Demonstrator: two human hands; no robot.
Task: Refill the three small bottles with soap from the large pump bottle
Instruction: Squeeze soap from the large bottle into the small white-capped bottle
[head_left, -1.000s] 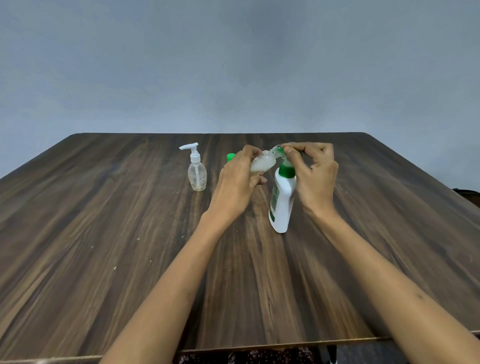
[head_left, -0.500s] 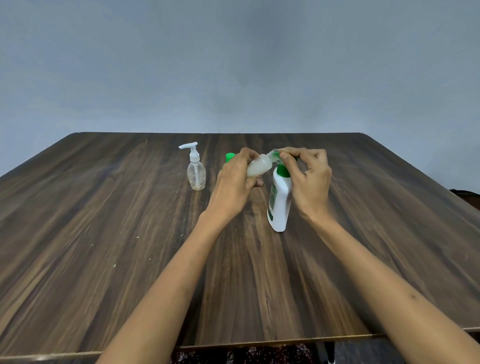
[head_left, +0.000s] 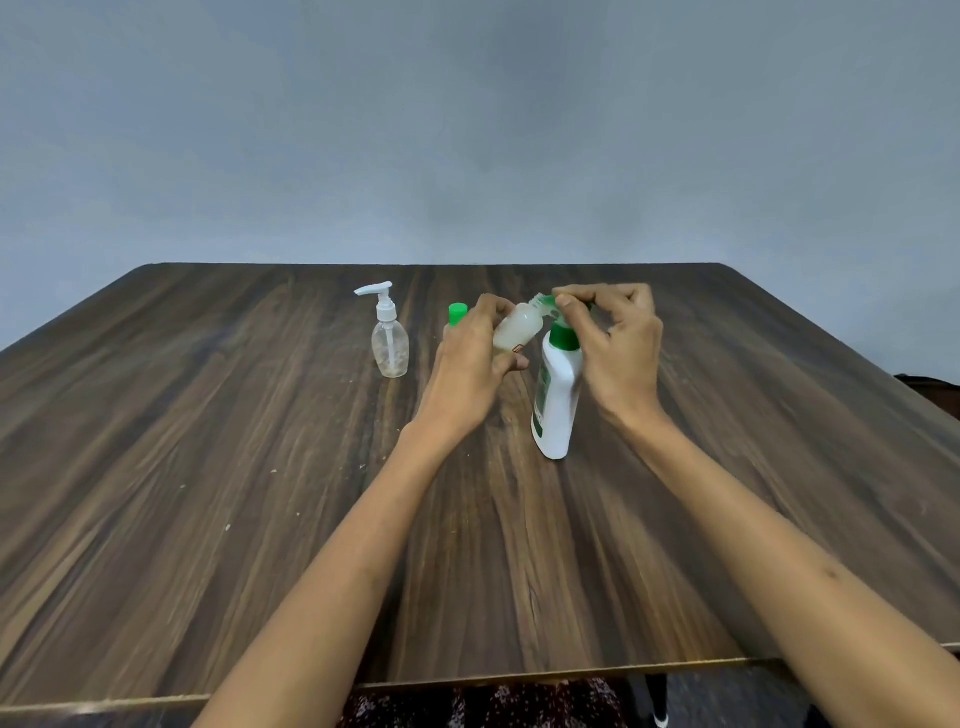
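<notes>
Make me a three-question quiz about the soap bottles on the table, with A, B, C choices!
1. Where is the clear pump bottle?
A. left of both hands
B. right of both hands
C. in a hand

2. What colour is the big white bottle's collar?
A. red
B. green
C. blue

3. How is the small bottle in the left hand?
A. upright
B. tilted
C. lying on the table

Answers: A, it stands alone at the left; B, green shows under the right hand; B, its neck leans toward the pump.

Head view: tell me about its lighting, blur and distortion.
Head view: soft, even light, only faint shadows on the table; no glare. Wide-angle bend curves the table's edges. The left hand and right hand look slightly smeared; the clear pump bottle is fairly sharp.
</notes>
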